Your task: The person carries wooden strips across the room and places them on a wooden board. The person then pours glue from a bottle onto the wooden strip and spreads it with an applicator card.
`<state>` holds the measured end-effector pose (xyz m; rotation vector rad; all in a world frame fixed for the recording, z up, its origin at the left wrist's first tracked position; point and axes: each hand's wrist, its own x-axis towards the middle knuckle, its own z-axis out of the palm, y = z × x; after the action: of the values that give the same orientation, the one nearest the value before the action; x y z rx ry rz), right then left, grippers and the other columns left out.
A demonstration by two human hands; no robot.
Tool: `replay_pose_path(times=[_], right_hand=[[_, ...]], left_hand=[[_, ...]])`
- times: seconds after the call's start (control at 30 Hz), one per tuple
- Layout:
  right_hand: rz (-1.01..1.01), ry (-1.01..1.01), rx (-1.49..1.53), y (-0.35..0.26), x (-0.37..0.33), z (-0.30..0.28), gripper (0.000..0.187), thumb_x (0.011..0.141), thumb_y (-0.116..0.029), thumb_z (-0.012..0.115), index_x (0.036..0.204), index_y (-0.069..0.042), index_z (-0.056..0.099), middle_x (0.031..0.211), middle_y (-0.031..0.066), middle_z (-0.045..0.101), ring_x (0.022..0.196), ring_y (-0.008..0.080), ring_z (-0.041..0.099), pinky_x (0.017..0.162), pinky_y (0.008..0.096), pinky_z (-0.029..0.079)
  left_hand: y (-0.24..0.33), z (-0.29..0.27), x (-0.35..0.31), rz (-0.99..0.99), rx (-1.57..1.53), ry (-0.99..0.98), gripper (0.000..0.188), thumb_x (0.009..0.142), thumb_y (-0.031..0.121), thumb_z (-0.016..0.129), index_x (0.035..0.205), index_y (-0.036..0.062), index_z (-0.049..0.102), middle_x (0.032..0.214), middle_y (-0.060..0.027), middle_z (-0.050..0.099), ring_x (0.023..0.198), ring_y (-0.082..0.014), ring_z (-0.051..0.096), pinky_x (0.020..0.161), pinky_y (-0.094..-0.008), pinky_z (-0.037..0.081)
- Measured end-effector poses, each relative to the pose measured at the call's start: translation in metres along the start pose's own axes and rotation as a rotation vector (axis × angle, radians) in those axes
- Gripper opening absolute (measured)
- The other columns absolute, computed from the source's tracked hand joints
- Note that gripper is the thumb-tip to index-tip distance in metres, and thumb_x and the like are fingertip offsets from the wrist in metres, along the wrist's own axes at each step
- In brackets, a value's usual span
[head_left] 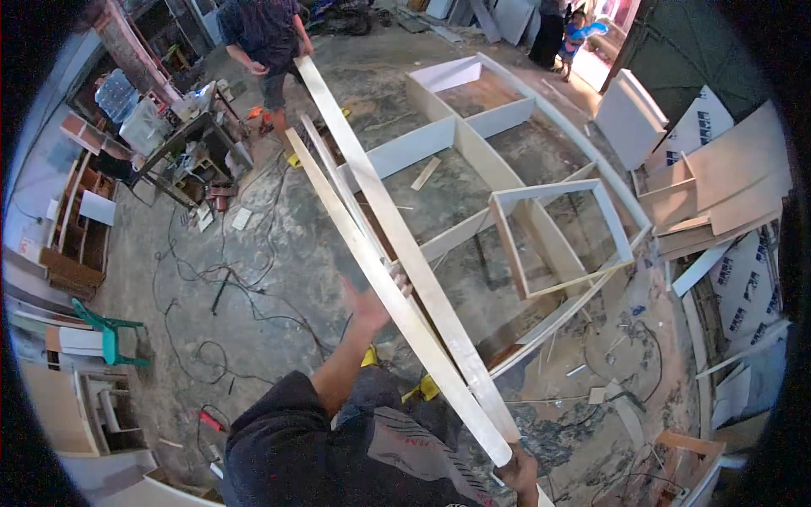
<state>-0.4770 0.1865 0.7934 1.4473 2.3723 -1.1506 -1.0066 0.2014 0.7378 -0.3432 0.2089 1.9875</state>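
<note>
Two long pale wooden boards run from my body to the far left: the nearer board (372, 262) and the farther board (414, 262). A thinner strip (334, 173) shows between them. My left hand (370, 308) is under the nearer board at mid-length, its thumb spread and its fingertips coming up on the far side. At the near end, my right hand (521, 471) is closed round the ends of the boards. Another person (262, 42) stands at the far end, one hand by the farther board's tip.
A large white-and-wood frame (490, 165) lies on the floor to the right, with a smaller rectangular frame (553, 283) on it. Cables (224, 287) trail on the left, near a green chair (110, 334) and a cluttered workbench (190, 139). Panels (735, 186) lean at right.
</note>
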Motion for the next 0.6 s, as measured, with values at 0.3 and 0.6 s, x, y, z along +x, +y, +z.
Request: replay_pose_path(times=[0.3, 0.6], right_hand=[[0.005, 0.253, 0.049, 0.022, -0.078, 0.013, 0.056, 0.067, -0.034, 0.067, 0.116, -0.007, 0.066, 0.084, 0.0175, 0.067, 0.076, 0.0329, 0.066, 0.068, 0.0383, 0.052], [0.097, 0.639, -0.409, 0.099, -0.085, 0.06, 0.042, 0.074, -0.006, 0.054, 0.116, -0.002, 0.056, 0.093, 0.02, 0.058, 0.091, 0.0412, 0.054, 0.1, 0.0574, 0.034]], left_hand=[[0.002, 0.009, -0.059, 0.078, 0.054, 0.013, 0.109, 0.07, 0.091, 0.035, 0.137, 0.0052, 0.043, 0.125, -0.017, 0.053, 0.107, -0.036, 0.054, 0.102, -0.055, 0.039], [0.017, -0.046, -0.072, 0.171, 0.307, 0.142, 0.057, 0.093, 0.06, 0.046, 0.109, 0.0061, 0.053, 0.088, -0.0049, 0.056, 0.08, -0.0253, 0.057, 0.08, -0.0454, 0.051]])
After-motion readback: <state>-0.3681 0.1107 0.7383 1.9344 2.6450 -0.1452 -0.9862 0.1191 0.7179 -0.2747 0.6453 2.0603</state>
